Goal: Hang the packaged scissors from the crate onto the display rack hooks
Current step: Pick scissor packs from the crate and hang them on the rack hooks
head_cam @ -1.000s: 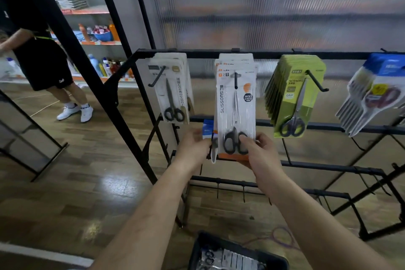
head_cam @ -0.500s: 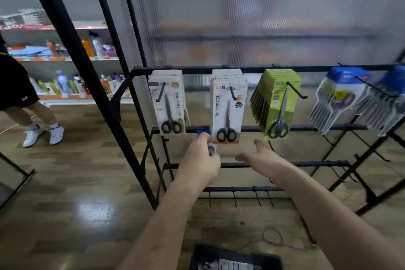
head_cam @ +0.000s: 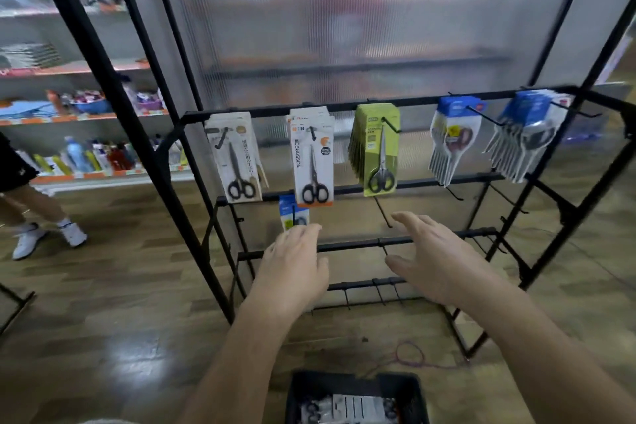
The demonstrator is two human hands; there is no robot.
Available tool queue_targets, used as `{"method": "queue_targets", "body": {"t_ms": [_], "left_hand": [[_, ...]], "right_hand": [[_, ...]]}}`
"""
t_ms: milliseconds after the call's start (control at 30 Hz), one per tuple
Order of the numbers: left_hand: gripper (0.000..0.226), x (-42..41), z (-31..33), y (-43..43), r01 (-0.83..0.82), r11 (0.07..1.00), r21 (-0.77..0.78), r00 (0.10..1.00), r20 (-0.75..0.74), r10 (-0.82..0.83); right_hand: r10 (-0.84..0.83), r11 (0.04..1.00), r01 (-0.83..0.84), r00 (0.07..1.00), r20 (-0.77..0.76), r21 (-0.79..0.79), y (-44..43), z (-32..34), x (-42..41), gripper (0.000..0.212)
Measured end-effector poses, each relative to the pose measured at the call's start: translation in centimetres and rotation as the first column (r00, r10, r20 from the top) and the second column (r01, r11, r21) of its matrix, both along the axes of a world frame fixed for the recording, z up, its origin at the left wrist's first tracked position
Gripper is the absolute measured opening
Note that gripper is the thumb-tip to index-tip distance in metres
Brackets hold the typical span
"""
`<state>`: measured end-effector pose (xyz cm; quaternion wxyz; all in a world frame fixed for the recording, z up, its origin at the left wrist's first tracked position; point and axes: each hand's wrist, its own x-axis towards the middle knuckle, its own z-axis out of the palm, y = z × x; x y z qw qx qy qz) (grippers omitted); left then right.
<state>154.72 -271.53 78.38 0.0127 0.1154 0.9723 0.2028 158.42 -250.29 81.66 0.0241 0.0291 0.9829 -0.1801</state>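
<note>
At the very bottom sits a black crate on the wooden floor. Inside it lie more packs of scissors, white cards with dark handles. How many there are is hard to tell.

Above the crate, both hands reach out toward the black rack. The left hand is flat with loose fingers and holds nothing. The right hand is spread wide, thumb out, and holds nothing too. There is a gap between the two hands.

A second ago both hands held the bottom of the white and orange pack. Now they have let go and dropped lower. The pack hangs by itself on its hook, up above the left hand and apart from it.

A small blue pack hangs just above the left fingertips. I cannot tell if they touch it.

On the same top bar hang a white pack to the left, then green packs and blue-topped packs to the right.

Behind the rack is a cloudy panel. Far off to the left are shelves with bottles, and a person's legs in white shoes.
</note>
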Motion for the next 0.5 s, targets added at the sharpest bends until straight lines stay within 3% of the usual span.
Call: {"method": "queue_targets", "body": {"t_ms": [267,500], "left_hand": [[0.056,8.7,0.1,6.3,-0.098,0.995,-0.019,0.995,-0.023,0.097],[0.053,13.0,1.4,11.7,-0.072,0.989,-0.132,0.995,-0.083,0.062]], "right_hand": [[0.115,0.993,-0.111,0.99,-0.08,0.049,7.6,-1.3,7.0,0.073],[0.072,0.997,-0.072,0.995,-0.074,0.002,12.5,-2.7,12.0,0.071]]}}
